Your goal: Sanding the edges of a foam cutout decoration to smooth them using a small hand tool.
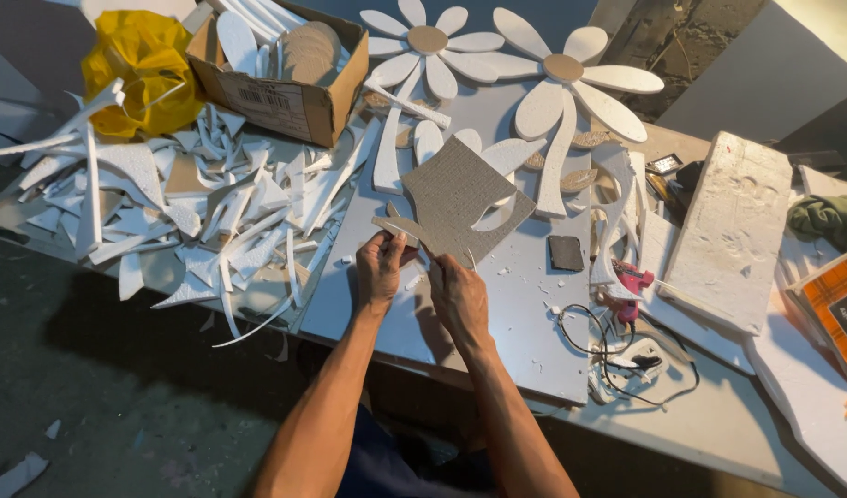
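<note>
grey cardboard sheet — both hands

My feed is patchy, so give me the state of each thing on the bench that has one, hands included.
Left hand: closed on a cardboard strip.
Right hand: gripping, at the lower edge of the cardboard sheet; what it holds is unclear.
Cardboard sheet: raised, partly cut.
Cardboard box: open, filled with foam pieces and cardboard discs.
Foam flowers: lying flat, brown centres in place.
Foam scraps: loose heap.
Yellow bag: crumpled.
Black cable: loosely coiled.
</note>
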